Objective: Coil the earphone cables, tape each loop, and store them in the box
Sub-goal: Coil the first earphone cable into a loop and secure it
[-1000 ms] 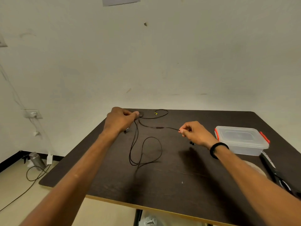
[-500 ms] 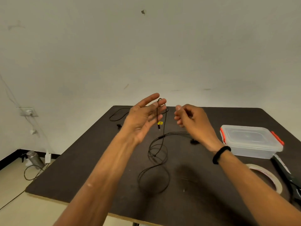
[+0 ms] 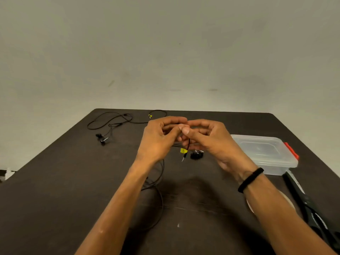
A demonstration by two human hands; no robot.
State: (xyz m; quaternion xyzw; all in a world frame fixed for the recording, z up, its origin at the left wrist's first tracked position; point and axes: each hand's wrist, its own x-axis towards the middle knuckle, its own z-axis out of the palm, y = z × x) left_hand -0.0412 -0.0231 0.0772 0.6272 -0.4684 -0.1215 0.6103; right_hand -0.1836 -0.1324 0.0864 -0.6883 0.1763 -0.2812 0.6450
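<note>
My left hand (image 3: 158, 140) and my right hand (image 3: 211, 138) meet above the middle of the dark table (image 3: 55, 190), fingertips together on a black earphone cable (image 3: 188, 144). Its plug end with a yellow tag (image 3: 183, 150) hangs just below my fingers. The rest of that cable trails down under my left wrist in loose loops (image 3: 160, 181), and its earbuds (image 3: 196, 155) lie on the table beneath my right hand. A second black earphone (image 3: 110, 122) lies uncoiled at the far left. The clear plastic box (image 3: 265, 153) with orange clips stands closed at the right.
A roll of tape (image 3: 288, 201) lies at the right, partly hidden by my right forearm. Black scissors (image 3: 309, 205) lie along the right edge of the table. A plain wall rises behind the table's far edge.
My hands have come together on the cable; before, the left hand was spread with the cable draped over its fingers. The view has tilted down and nearer the table.
</note>
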